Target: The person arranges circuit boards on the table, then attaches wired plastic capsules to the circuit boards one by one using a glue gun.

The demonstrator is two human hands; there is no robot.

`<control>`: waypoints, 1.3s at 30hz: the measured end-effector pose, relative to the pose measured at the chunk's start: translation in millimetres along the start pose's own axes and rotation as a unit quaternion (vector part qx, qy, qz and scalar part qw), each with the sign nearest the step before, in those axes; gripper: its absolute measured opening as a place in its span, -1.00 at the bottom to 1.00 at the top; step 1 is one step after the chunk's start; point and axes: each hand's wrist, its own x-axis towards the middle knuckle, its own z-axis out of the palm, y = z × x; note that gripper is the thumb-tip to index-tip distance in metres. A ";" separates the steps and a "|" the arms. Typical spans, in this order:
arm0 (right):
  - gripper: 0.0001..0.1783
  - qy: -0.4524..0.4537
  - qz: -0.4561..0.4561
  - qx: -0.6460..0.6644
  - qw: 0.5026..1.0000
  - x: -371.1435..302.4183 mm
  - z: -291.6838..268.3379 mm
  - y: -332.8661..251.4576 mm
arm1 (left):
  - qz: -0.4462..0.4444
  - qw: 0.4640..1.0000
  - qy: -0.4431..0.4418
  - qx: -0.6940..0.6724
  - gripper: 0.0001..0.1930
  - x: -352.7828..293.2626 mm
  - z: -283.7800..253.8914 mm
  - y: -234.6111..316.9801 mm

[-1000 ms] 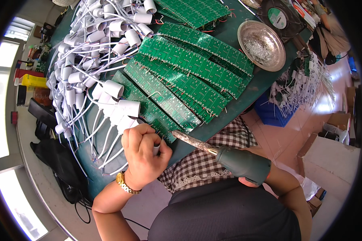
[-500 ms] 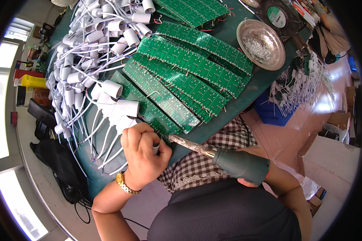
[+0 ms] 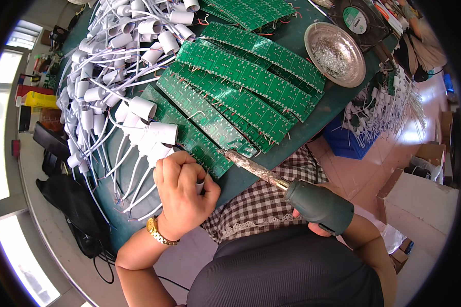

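Note:
My right hand (image 3: pixel 320 228) is wrapped round the thick dark green handle of a soldering iron (image 3: pixel 258 170); most of the fingers are behind the handle. Its crusted shaft points up-left, and the tip is at the near end of a green circuit board strip (image 3: pixel 189 139). I cannot tell whether the tip touches the board. Beside the same strip's near-left end, my left hand (image 3: pixel 182 194) is closed, with a bit of a white lamp socket showing between its fingers, mostly hidden. Several white lamp sockets (image 3: pixel 161 133) with white wires lie just beyond this hand.
More green circuit boards (image 3: pixel 251 77) overlap across the table. At the far right stand a metal bowl (image 3: pixel 356 77) with silvery scraps and a black fan (image 3: pixel 369 33). A large pile of wired sockets (image 3: pixel 100 94) covers the left. A blue bin (image 3: pixel 346 140) stands right, below the table.
The soldering iron has moved up and right with my right hand, its tip lifting away from beside my left fingers. My left hand has stayed almost still.

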 end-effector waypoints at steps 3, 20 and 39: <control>-0.48 0.017 -0.031 -0.016 0.999 -0.5 2.4 -0.8 | 0.000 1.000 0.001 -0.007 -0.75 0.3 -0.6 -0.5; -0.69 0.050 0.199 0.173 0.963 -9.4 0.4 -16.0 | 0.020 0.999 0.010 -0.041 -0.76 1.7 -4.8 -2.0; -0.51 0.030 -0.069 0.038 0.996 -10.2 24.8 55.2 | 0.036 0.998 -0.010 -0.047 -0.74 5.6 -7.3 -3.4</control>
